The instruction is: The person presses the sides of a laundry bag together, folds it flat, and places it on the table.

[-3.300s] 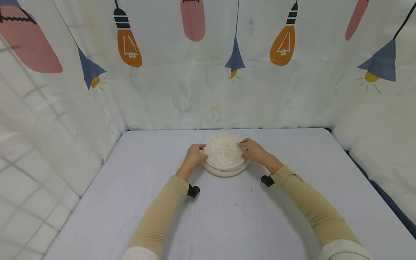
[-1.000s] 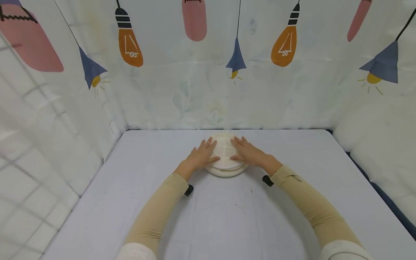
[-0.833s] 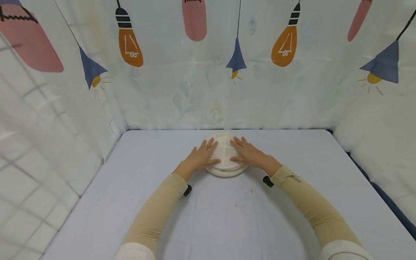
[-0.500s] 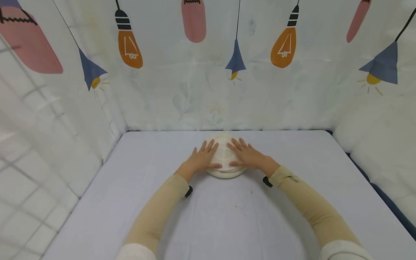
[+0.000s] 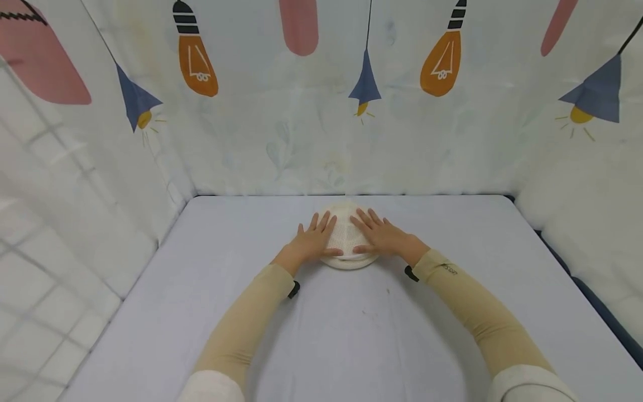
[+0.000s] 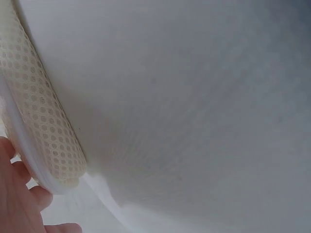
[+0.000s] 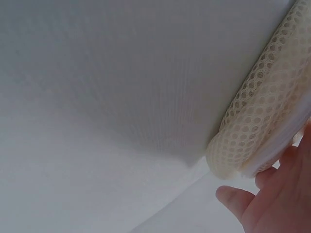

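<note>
A round cream mesh piece [image 5: 345, 237], which looks like a laundry bag, lies near the table's far edge, in the middle. My left hand [image 5: 312, 242] rests on its left side, fingers spread and thumb pointing inward. On its right side my right hand [image 5: 384, 238] rests the same way. Both hands cover much of its sides. The left wrist view shows the bag's thick honeycomb mesh edge [image 6: 46, 116] and white trim beside the left fingers [image 6: 41, 196]. In the right wrist view, the rolled mesh edge [image 7: 252, 116] stands beside the right thumb [image 7: 233, 199].
A white cloth covers the table [image 5: 341, 340]. Behind it hangs a pale curtain [image 5: 241, 151] printed with lamps and bulbs, with further curtain at both sides. A small dark device [image 5: 294, 289] sits at the left wrist, another [image 5: 411, 273] at the right.
Earlier my hands held the bag's left and right edges. Since then they have moved inward onto its top with fingers spread, and the bag looks slightly narrower. The head view has tilted slightly.
</note>
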{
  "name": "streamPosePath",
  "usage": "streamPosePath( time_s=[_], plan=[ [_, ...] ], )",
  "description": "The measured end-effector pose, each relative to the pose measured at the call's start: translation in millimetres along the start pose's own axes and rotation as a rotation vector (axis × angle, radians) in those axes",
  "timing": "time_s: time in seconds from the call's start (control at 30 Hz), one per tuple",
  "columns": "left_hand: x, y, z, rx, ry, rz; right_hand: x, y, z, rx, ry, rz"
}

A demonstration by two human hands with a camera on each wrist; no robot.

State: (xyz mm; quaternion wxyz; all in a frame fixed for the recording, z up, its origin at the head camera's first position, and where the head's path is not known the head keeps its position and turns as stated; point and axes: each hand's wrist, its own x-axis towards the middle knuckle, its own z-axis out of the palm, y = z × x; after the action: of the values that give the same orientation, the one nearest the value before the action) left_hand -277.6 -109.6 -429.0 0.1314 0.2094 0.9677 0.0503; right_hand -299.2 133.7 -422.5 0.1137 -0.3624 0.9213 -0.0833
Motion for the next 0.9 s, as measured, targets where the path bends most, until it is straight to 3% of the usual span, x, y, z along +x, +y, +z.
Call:
streamPosePath(
  time_s=[0.3, 0.6, 0.9],
  plan=[
    [0.6, 3.6, 2.2, 0.001, -0.025, -0.020, 1.8, 3, 5, 0.021, -0.038, -0.001],
    [-2.7, 10.3, -4.2, 0.027, -0.034, -0.038, 4.5, 1, 4, 0.007, -0.094, 0.053],
    [-1.3, 12.7, -2.1, 0.024, -0.030, -0.049, 5.3, -2, 4, 0.020, -0.127, 0.087]
  ],
)
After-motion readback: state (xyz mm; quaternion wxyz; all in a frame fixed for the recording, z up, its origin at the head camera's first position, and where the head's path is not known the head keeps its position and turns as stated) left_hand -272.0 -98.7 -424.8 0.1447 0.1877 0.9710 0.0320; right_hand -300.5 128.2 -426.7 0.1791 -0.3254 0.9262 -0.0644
